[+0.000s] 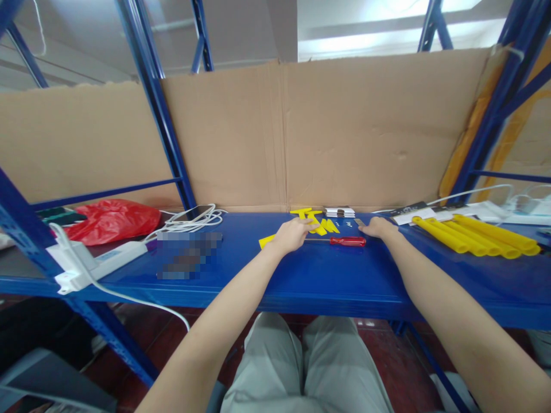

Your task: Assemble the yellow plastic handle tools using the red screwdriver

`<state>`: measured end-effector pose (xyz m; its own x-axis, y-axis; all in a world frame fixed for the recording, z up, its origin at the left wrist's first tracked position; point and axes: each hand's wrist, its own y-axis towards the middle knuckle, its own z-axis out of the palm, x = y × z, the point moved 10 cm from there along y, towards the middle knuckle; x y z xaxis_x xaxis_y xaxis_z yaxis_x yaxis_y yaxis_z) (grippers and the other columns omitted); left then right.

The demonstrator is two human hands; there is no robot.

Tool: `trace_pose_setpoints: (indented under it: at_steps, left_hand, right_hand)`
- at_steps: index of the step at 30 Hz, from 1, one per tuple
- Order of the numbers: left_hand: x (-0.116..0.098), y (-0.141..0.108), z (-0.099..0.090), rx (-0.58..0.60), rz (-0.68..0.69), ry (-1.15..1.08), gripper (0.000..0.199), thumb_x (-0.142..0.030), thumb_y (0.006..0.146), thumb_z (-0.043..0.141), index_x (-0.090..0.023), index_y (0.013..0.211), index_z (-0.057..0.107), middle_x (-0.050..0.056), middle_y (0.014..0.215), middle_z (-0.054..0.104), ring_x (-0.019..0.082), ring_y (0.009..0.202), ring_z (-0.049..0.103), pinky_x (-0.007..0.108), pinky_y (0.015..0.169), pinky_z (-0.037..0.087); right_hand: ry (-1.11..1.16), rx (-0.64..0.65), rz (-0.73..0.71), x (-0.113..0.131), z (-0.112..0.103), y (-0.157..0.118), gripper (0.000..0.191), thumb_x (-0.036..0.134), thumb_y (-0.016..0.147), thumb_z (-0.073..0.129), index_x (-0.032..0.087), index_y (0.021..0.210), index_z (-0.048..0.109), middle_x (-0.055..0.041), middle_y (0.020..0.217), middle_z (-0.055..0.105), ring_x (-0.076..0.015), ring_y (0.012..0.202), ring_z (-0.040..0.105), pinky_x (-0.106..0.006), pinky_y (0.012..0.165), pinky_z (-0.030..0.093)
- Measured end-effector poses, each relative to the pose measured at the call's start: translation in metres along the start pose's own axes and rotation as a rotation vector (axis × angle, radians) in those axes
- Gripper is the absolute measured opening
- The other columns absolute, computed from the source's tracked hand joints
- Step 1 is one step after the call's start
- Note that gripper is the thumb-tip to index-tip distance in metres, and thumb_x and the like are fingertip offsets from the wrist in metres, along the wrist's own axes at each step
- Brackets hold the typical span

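My left hand (294,234) is closed at the middle of the blue shelf, its fingertips beside a cluster of small yellow plastic pieces (317,227). Whatever it pinches is hidden. Another yellow piece (267,241) shows left of that hand, partly covered by it. A screwdriver with a red handle (348,241) lies between my hands, its shaft running toward the left one. To the right, my right hand (379,228) is closed at a small flat greyish strip (359,222). Tiny screws (349,224) and a small stack of white-and-dark pieces (339,212) lie behind the screwdriver.
Several yellow tubes (477,236) lie at the right by papers and cables. On the left are a white power strip (116,257), a coiled white cable (200,219) and a red plastic bag (116,221). A cardboard wall (361,132) stands behind the blue shelf (241,287).
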<state>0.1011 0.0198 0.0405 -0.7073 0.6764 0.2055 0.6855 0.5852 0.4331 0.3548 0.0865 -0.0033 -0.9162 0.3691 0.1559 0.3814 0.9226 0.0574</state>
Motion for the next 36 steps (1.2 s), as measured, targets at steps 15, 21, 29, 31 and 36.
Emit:
trace_pose_setpoints:
  at_steps: [15, 21, 29, 31, 36]
  left_hand:
    - [0.000, 0.000, 0.000, 0.003, -0.002, -0.009, 0.045, -0.010, 0.088, 0.044, -0.028, 0.127, 0.058, 0.001, 0.132, 0.057, 0.018, 0.115, 0.057, 0.031, 0.097, 0.046]
    - [0.000, 0.000, -0.001, 0.006, -0.012, -0.014, 0.044, -0.012, 0.088, 0.044, -0.028, 0.126, 0.059, 0.001, 0.132, 0.057, 0.017, 0.116, 0.056, 0.031, 0.097, 0.046]
    - [0.000, 0.000, -0.001, 0.001, -0.006, -0.020, 0.043, -0.011, 0.088, 0.045, -0.026, 0.125, 0.060, 0.002, 0.131, 0.058, 0.018, 0.117, 0.056, 0.031, 0.098, 0.046]
    - [0.000, 0.000, -0.001, -0.004, -0.004, -0.019, 0.043, -0.010, 0.088, 0.045, -0.026, 0.125, 0.060, 0.002, 0.131, 0.058, 0.017, 0.116, 0.056, 0.031, 0.098, 0.046]
    - [-0.001, 0.001, 0.000, -0.005, 0.003, -0.020, 0.042, -0.010, 0.088, 0.045, -0.026, 0.124, 0.061, 0.002, 0.131, 0.058, 0.018, 0.116, 0.057, 0.031, 0.096, 0.047]
  right_hand:
    - [0.038, 0.000, 0.057, 0.003, -0.004, -0.010, 0.059, 0.047, 0.084, 0.046, 0.008, 0.128, 0.055, -0.0239, 0.129, 0.055, -0.0330, 0.119, 0.053, -0.045, 0.096, 0.041]
    - [0.031, -0.012, 0.103, 0.002, -0.008, -0.016, 0.058, 0.044, 0.082, 0.049, 0.011, 0.129, 0.055, -0.0213, 0.130, 0.055, -0.0332, 0.119, 0.052, -0.046, 0.096, 0.041]
    - [0.029, 0.007, 0.057, 0.004, -0.008, -0.017, 0.054, 0.037, 0.083, 0.049, 0.009, 0.128, 0.055, -0.0224, 0.129, 0.055, -0.0325, 0.118, 0.053, -0.045, 0.095, 0.043]
    - [0.021, 0.013, 0.048, 0.005, -0.007, -0.016, 0.052, 0.037, 0.083, 0.048, 0.009, 0.127, 0.056, -0.0226, 0.128, 0.056, -0.0317, 0.117, 0.054, -0.044, 0.095, 0.043]
    - [0.021, 0.012, 0.047, 0.005, -0.007, -0.017, 0.054, 0.043, 0.085, 0.047, 0.007, 0.125, 0.057, -0.0240, 0.126, 0.056, -0.0320, 0.116, 0.055, -0.044, 0.095, 0.043]
